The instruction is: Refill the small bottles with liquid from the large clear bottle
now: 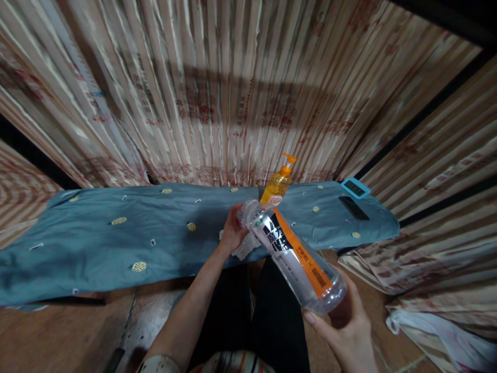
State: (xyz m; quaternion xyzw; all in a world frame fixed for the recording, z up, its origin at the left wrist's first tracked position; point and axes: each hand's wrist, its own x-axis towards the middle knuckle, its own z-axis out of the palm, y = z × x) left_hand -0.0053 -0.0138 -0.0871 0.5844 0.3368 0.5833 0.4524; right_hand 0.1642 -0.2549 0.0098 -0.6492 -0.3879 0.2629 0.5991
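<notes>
Right hand (pixel 351 329): gripped the bottle (pixel 291 259) by its base, between thumb and fingers.
Left hand (pixel 232 233): curled at the bottle's mouth; whether it gripped cap or neck could not be told.
Progress: bottle raised and tilted; work at the mouth appeared under way, setting down not yet done.
Bottle: clear, labelled orange and black, above the near edge of the cloth (pixel 97 243).
Beyond: amber pump bottle (pixel 276 185); phone (pixel 353 208) near the right end.

Pump bottle (pixel 277 185) behind held bottle (pixel 293 259)
</notes>
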